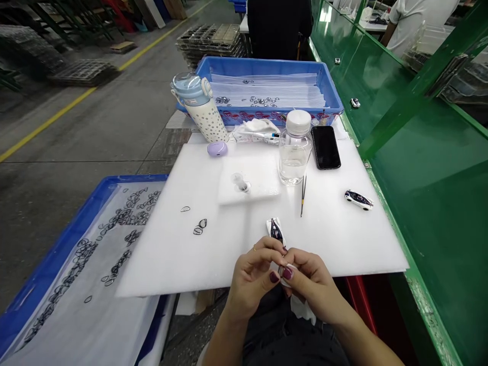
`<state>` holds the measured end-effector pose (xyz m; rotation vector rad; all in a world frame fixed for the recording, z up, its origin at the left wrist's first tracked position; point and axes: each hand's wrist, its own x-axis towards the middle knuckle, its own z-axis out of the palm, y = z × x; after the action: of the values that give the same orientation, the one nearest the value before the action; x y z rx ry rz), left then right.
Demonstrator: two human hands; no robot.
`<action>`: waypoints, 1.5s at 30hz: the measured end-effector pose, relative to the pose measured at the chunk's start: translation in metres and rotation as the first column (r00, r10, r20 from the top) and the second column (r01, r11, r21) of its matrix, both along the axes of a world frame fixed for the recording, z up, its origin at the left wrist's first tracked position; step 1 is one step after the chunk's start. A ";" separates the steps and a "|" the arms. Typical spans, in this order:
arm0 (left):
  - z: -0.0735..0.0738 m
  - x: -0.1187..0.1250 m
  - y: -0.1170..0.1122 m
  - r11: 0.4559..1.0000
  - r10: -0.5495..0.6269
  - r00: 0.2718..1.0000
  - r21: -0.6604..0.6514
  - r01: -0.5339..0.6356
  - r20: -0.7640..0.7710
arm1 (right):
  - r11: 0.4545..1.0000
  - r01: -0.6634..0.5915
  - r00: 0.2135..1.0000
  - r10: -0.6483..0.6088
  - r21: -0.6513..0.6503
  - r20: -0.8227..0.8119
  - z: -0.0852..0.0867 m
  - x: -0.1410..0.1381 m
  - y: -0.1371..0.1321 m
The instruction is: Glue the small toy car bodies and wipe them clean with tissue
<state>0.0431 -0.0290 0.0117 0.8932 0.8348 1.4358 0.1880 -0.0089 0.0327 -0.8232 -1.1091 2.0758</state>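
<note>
At the near edge of the white board (171,264), my left hand (253,277) and my right hand (314,282) meet with fingers closed. My left fingertips pinch a small dark-rimmed piece (281,271), mostly hidden by the fingers. A white cloth (303,309) shows between my right fingers and hangs below that hand, against the piece. Just beyond my fingertips lies a white and black toy car (275,230). Farther left on the board are small dark rim-like rings (200,227).
Left stands a blue tray (102,184) with many rings on paper. At the back are a blue bin (263,63), a dotted tumbler (206,117), a clear bottle (293,157) and a phone (326,147). Tweezers (303,195), a foam block (263,190) and another toy car (359,200) lie nearer.
</note>
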 end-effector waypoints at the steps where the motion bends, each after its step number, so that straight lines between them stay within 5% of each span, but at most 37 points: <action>1: 0.000 0.000 0.001 1.000 0.011 1.000 0.016 -0.011 0.022 | 1.000 0.011 1.000 -0.011 0.000 -0.006 -0.001 0.000 0.000; 8: -0.003 0.001 0.008 0.989 0.130 0.964 -0.103 -0.108 0.232 | 0.994 0.111 0.993 -0.112 0.023 0.049 -0.006 0.013 0.005; 13: -0.009 0.000 0.010 0.964 0.227 0.911 -0.211 -0.161 0.345 | 0.929 0.218 0.927 -0.293 0.298 0.233 0.000 0.026 0.015; 15: -0.011 -0.001 0.010 0.956 0.236 0.903 -0.254 -0.149 0.358 | 0.825 0.236 0.868 -0.416 0.514 0.270 -0.001 0.027 0.020; 17: -0.011 -0.002 0.010 0.947 0.239 0.908 -0.290 -0.139 0.344 | 0.662 0.230 0.805 -0.541 0.713 0.242 -0.003 0.024 0.025; 20: -0.011 -0.003 0.011 0.940 0.257 0.909 -0.303 -0.156 0.328 | 0.456 0.151 0.798 -0.580 0.877 0.165 -0.002 0.013 0.031; 25: -0.011 -0.001 0.012 0.937 0.265 0.902 -0.313 -0.157 0.342 | 0.257 0.033 0.867 -0.488 0.966 0.101 0.006 -0.008 0.037; 32: -0.012 0.002 0.010 0.918 0.326 0.873 -0.341 -0.202 0.362 | -0.013 -0.238 0.801 -0.568 0.971 0.189 0.012 -0.016 0.031; 35: -0.012 0.004 0.010 0.922 0.320 0.891 -0.321 -0.215 0.321 | 0.001 -0.314 0.791 -0.552 0.949 0.263 0.021 0.000 0.031; 41: -0.008 -0.005 0.006 0.952 0.270 0.945 -0.202 -0.232 0.186 | 0.236 -0.067 0.736 -0.645 0.969 0.208 0.021 0.026 0.040; 43: -0.005 -0.013 0.003 0.944 0.303 0.953 -0.131 -0.302 -0.016 | 0.346 -0.012 0.725 -0.643 0.938 0.246 0.010 0.026 0.042; 45: -0.004 -0.019 0.002 0.920 0.375 0.862 0.022 -0.392 -0.342 | 0.471 -0.003 0.712 -0.619 0.882 0.333 -0.001 0.023 0.042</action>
<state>0.0244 -0.0273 0.0080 0.9916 1.3657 1.6163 0.2110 0.0332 0.0317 -1.0939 -1.8908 0.6557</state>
